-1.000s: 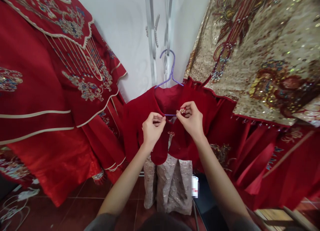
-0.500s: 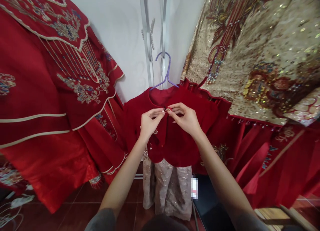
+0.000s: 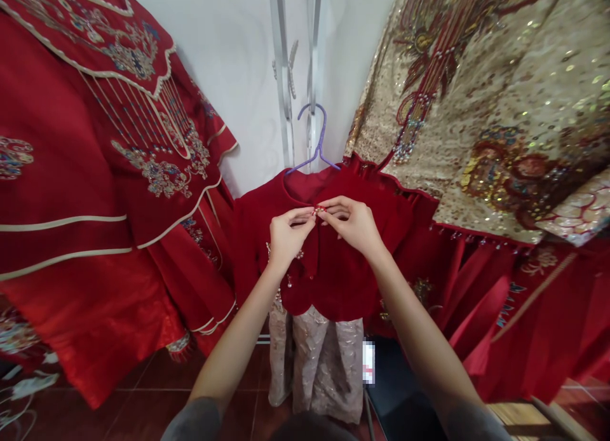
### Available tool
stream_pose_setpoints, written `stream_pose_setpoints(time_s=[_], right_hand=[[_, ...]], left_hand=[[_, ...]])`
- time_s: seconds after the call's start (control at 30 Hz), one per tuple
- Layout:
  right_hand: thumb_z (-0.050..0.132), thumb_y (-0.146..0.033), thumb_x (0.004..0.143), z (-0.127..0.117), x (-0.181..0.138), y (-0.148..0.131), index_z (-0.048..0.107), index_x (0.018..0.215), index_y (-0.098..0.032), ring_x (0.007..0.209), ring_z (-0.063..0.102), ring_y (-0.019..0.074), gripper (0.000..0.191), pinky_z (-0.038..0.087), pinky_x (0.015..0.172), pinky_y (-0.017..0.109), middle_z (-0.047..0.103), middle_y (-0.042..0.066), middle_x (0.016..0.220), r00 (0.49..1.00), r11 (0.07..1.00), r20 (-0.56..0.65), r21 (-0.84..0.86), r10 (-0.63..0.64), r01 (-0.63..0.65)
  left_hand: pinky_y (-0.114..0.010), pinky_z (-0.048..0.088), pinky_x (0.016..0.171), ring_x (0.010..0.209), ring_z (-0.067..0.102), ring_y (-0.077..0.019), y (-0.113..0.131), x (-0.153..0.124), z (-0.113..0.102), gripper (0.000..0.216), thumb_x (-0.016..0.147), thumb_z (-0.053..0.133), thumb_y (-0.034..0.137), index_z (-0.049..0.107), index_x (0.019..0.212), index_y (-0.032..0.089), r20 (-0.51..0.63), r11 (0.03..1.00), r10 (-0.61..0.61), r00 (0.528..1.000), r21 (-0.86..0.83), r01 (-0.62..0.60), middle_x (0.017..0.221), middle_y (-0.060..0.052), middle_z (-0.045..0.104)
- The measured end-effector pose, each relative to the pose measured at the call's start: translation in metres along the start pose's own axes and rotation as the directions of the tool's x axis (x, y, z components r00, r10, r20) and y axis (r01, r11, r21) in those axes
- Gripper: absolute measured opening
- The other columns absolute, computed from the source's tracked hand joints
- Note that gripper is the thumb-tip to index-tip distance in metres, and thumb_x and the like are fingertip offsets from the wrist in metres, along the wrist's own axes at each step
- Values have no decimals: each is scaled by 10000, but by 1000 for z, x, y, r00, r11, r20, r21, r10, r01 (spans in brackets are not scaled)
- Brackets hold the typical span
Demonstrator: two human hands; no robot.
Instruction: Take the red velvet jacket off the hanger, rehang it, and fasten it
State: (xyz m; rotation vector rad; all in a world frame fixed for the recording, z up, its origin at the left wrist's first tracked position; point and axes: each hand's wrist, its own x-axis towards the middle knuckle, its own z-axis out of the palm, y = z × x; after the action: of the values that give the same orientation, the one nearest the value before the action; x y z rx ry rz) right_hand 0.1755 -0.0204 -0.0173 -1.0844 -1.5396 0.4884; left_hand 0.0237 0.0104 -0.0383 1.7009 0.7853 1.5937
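Note:
A dark red velvet jacket (image 3: 333, 295) hangs from a purple hanger (image 3: 318, 139) straight ahead of me. My left hand (image 3: 290, 231) is closed in a pinch at the front of its collar, on the left side of the opening. Facing it, my right hand (image 3: 351, 222) pinches the other side, and the fingertips of both hands nearly touch. Between them shows a small red and gold collar fastener (image 3: 319, 210), mostly covered by the fingers. Beaded ornaments (image 3: 289, 280) dangle on the jacket's left front. Below the hem hangs a pale, shiny patterned skirt (image 3: 328, 365).
Left hangs a red embroidered outfit (image 3: 90, 193) with cream piping. A gold sequined garment (image 3: 476, 110) hangs at the right above red pleated cloth (image 3: 481, 301). Metal rails (image 3: 286, 66) run up the white wall. White cables (image 3: 23, 396) lie on the tiled floor, lower left.
My hands stay at the collar, fingertips slightly closer together. The dark bit seen between them before is now hidden. The whole view has shifted very slightly.

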Motion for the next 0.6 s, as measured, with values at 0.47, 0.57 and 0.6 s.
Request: stream_pose_setpoints(time_s=[0.47, 0.57, 0.6], right_hand=[[642, -347, 810, 12, -5, 10, 683, 1009, -164, 794, 722, 212, 273, 597, 441, 239, 734, 79, 881, 991, 999, -125, 0, -43, 44], [644, -347, 807, 13, -5, 11, 685, 1006, -159, 776, 721, 210, 277, 614, 474, 258, 732, 77, 862, 991, 999, -126, 9, -38, 39], [644, -349, 806, 13, -6, 10, 686, 1005, -158, 771, 720, 208, 279, 619, 484, 264, 732, 78, 861, 991, 999, -127, 9, -38, 40]], left_hand=[[-311, 609, 758, 770, 737, -191, 0, 5, -6, 165, 756, 713, 209, 773, 901, 158, 37, 980, 64, 997, 187, -70, 900, -69, 770], [-298, 606, 748, 758, 735, -183, 5, 7, -10, 152, 757, 716, 196, 776, 894, 171, 81, 963, 86, 993, 249, -104, 887, -58, 771], [-295, 604, 747, 760, 734, -181, 8, 8, -11, 147, 756, 718, 196, 778, 890, 182, 96, 952, 95, 991, 280, -119, 883, -50, 772]])
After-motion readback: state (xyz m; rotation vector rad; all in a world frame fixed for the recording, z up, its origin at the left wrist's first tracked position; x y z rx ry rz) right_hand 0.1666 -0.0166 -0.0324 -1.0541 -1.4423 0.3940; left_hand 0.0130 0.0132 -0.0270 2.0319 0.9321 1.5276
